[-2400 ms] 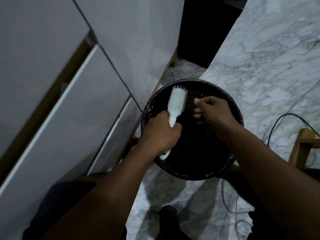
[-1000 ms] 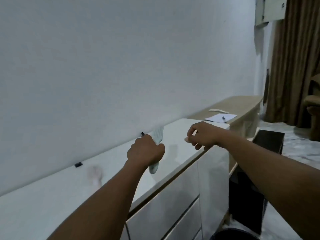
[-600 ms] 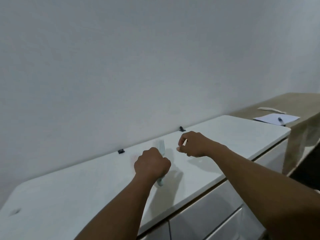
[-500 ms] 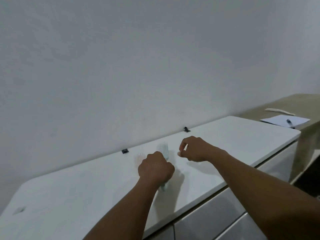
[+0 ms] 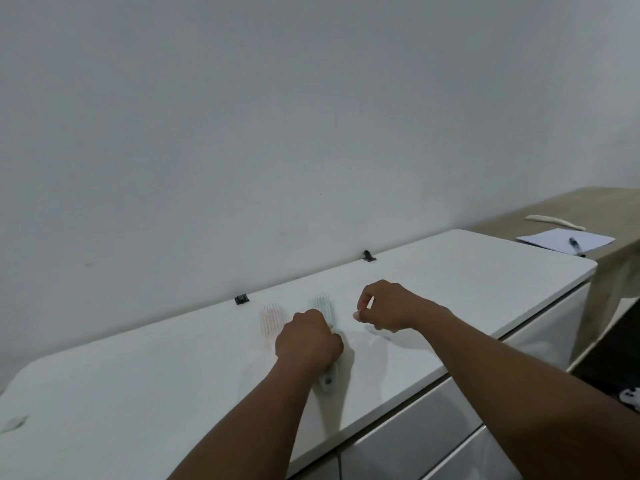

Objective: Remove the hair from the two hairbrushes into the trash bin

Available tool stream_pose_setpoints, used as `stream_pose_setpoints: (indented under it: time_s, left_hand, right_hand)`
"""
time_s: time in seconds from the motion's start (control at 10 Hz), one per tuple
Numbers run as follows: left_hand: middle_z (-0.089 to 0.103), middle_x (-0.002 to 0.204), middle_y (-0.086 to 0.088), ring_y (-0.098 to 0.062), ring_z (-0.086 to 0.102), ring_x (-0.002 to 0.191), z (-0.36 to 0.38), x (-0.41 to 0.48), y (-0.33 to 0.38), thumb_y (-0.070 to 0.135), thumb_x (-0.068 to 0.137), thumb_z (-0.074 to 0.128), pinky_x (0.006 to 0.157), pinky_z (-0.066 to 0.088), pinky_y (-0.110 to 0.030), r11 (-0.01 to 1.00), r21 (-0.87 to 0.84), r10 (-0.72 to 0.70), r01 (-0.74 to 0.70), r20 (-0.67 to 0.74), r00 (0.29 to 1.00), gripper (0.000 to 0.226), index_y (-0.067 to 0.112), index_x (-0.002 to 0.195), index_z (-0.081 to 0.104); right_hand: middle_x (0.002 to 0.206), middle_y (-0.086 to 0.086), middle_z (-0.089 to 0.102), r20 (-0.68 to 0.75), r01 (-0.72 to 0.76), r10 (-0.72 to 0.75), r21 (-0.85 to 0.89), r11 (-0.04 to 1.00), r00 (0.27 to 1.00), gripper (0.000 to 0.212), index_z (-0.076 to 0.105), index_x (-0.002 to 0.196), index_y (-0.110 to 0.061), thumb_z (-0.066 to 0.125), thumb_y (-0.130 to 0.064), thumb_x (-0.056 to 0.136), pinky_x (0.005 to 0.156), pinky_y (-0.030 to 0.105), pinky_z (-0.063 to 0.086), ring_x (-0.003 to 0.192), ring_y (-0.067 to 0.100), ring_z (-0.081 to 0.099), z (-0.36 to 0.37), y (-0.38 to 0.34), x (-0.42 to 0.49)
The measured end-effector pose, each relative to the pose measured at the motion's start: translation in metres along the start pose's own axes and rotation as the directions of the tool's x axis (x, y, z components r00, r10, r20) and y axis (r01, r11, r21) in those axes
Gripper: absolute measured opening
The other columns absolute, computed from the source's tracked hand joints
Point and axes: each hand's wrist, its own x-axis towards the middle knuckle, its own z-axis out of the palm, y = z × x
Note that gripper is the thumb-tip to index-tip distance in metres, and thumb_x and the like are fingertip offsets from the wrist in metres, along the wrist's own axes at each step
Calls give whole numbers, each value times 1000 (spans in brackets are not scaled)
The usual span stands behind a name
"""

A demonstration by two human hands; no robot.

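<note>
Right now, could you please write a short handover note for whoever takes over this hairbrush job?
Left hand: closed around the handle of the pale blue hairbrush, which is low over or on the white cabinet top.
Right hand: loosely curled beside it, holding no brush; whether it pinches hair is unclear.
Pink hairbrush: lying on the cabinet top, just left of the blue one.
Trash bin: out of view.
Done: cannot tell how clean either brush is.
Left: check both brushes, bin any remaining hair.

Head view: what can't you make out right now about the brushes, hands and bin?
- Teal hairbrush: its middle is hidden by the left hand; any leftover hair is too blurred to tell.
- Pink hairbrush: washed out against the white cabinet top.
- Right hand: contents hidden by curled fingers.
- Trash bin: out of frame.
</note>
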Motion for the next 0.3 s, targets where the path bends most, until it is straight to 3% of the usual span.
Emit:
stream_pose_setpoints:
  time_s: [0.1, 0.2, 0.3]
  left_hand:
    - [64, 116, -4, -27, 65, 106, -10, 1, 1, 42, 90, 58, 74, 45, -30, 999, 50, 7, -6, -21, 1000, 35, 16, 113, 59]
    - [63, 126, -6, -30, 63, 115, -27, -1, 2, 44, 92, 55, 78, 42, -31, 994, 105, 1, 5, -62, 998, 42, 15, 122, 57]
    - [62, 125, -7, -31, 62, 116, -51, -7, 5, 43, 93, 54, 79, 39, -32, 993, 114, 17, 0, -146, 989, 41, 13, 121, 56]
  right_hand:
    - [104, 9, 73, 1, 2, -2, -7, 1000, 1000, 27, 66, 104, -16, 68, -38, 90, 62, 28, 53, 100, 26, 73, -5, 1, -2]
    - [98, 5, 70, -3, 10, -10, -16, 1000, 1000, 26, 66, 103, -16, 69, -38, 89, 66, 30, 54, 102, 28, 72, -14, -7, -10]
    - [91, 2, 65, -25, 28, -29, -33, 999, 999, 29, 67, 106, -13, 69, -37, 91, 68, 30, 52, 81, 22, 67, -25, -20, -22]
